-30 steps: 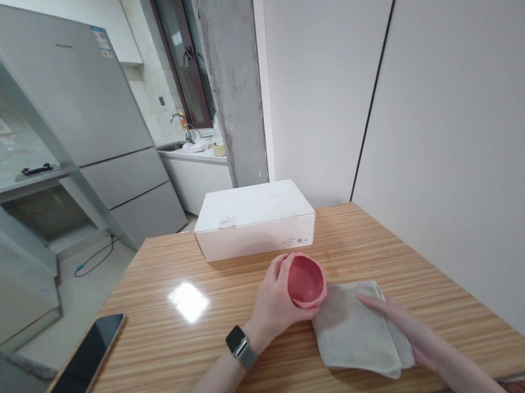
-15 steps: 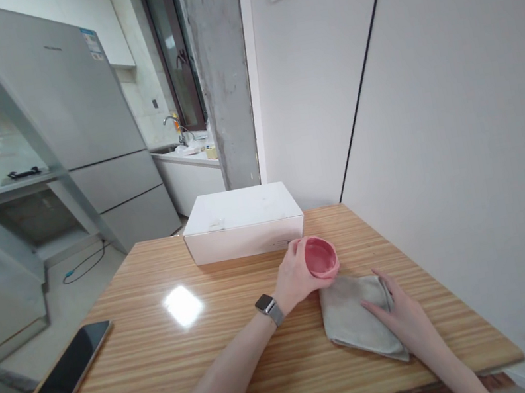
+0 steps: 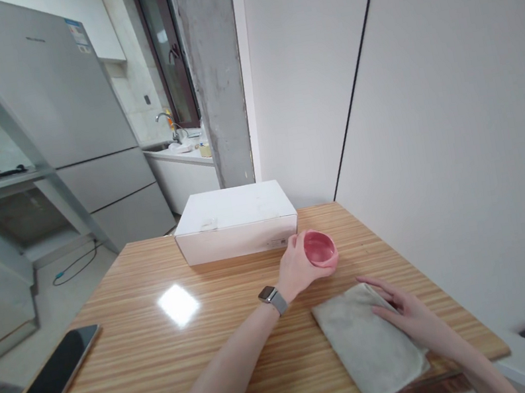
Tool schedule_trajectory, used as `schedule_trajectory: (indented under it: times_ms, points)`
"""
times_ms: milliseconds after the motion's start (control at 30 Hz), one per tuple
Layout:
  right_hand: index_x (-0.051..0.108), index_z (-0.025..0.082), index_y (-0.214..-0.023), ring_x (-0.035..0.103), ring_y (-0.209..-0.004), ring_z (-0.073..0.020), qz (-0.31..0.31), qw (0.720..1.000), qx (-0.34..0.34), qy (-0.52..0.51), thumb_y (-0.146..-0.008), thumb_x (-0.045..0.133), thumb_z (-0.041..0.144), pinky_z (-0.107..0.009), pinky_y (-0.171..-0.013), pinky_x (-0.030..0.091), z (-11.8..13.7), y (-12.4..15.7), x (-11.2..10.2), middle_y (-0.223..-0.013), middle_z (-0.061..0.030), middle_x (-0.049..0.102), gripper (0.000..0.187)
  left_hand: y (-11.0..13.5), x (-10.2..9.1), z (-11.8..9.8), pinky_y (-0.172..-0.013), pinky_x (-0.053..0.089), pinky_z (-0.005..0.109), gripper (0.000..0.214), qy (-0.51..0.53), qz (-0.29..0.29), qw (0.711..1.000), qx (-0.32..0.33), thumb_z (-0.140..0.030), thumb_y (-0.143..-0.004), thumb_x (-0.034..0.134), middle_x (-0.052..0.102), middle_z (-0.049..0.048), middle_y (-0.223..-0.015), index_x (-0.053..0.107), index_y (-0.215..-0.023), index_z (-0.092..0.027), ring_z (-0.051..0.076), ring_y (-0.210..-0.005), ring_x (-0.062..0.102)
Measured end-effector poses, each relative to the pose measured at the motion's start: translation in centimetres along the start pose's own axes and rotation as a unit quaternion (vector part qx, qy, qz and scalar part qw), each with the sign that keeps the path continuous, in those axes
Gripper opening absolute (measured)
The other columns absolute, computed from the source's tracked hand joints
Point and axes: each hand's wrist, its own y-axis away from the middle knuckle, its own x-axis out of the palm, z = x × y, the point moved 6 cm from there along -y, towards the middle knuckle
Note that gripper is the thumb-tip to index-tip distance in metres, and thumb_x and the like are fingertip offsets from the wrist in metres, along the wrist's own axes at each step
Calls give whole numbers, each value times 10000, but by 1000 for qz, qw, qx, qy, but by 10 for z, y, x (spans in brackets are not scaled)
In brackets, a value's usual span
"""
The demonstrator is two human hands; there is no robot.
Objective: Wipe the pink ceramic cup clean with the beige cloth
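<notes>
My left hand (image 3: 298,267), with a watch on its wrist, is wrapped around a small pink cup (image 3: 320,248) that stands upright on the wooden table (image 3: 179,358), just right of a white box's front corner. My right hand (image 3: 407,313) lies flat with fingers spread on the right part of a folded grey cloth (image 3: 367,338). The cloth lies near the table's front right edge, its near corner hanging a little over the edge. Cup and cloth are apart.
A closed white box (image 3: 235,220) sits at the table's far edge. A dark phone (image 3: 38,389) lies face up at the front left. A white wall runs along the table's right side. Behind stand a fridge (image 3: 62,116) and a kitchen counter with a sink.
My left hand carried the pink cup away from the cloth, farther back and right, and set it near the box. My right hand slid the cloth toward the table's front edge and turned it.
</notes>
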Motion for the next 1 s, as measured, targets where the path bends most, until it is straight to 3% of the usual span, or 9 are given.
schedule_trajectory:
  times_ms: [167, 333, 433, 533, 667, 867, 1000]
  points:
    - [530, 211, -1286, 689, -1046, -274, -98, 993, -15, 60, -748, 640, 409, -441, -956, 524, -19, -3, -3, -1148, -124, 713, 583, 3, 6, 3, -934, 493, 388, 859, -14, -2, 1000, -9, -564, -613, 790, 518, 91, -1227, 443, -1337, -257, 255, -1058, 588]
    - [431, 199, -1373, 684, -884, -250, -174, 963, -20, 204, -829, 518, 425, -439, -846, 544, -24, 1, -1, -1165, -127, 654, 595, 3, 7, 6, -930, 501, 381, 879, -21, 1, 1000, -14, -569, -599, 796, 523, 89, -1224, 439, -1339, -257, 249, -1042, 599]
    - [442, 191, -1366, 662, -845, -257, -202, 939, -28, 277, -864, 469, 454, -459, -832, 533, -17, 6, -1, -1141, -130, 637, 567, 3, 7, 7, -918, 506, 379, 867, -18, 6, 1000, -18, -562, -586, 808, 532, 82, -1208, 457, -1318, -259, 246, -1025, 605]
    - [474, 175, -1334, 647, -937, -288, -219, 923, -51, 311, -884, 455, 484, -472, -852, 527, -8, 10, 0, -1159, -146, 625, 546, 2, 8, 9, -923, 500, 381, 855, -9, 19, 999, -28, -554, -579, 816, 534, 85, -1205, 474, -1302, -253, 249, -1028, 606]
    - [527, 171, -1278, 604, -1095, -324, -240, 908, -97, 329, -899, 455, 479, -495, -913, 511, 7, 12, 2, -1188, -156, 625, 493, 2, 9, 12, -928, 493, 387, 846, -2, 25, 999, -35, -556, -570, 822, 534, 89, -1205, 491, -1286, -251, 252, -1026, 607]
    - [594, 199, -1200, 601, -1146, -292, -246, 899, -158, 326, -930, 453, 412, -487, -1001, 469, 34, 12, 15, -1214, -129, 641, 371, 0, 15, 15, -961, 480, 413, 950, 8, 42, 998, -35, -543, -525, 859, 511, 120, -1260, 471, -1336, -236, 280, -1093, 585]
    - [623, 213, -1173, 617, -1127, -271, -243, 902, -197, 297, -945, 472, 385, -481, -1010, 465, 55, 16, 32, -1195, -109, 665, 324, 6, -2, 8, -1111, 350, 460, 951, 4, 47, 999, -17, -590, -672, 761, 402, 197, -1418, 379, -1434, -168, 332, -1332, 421]
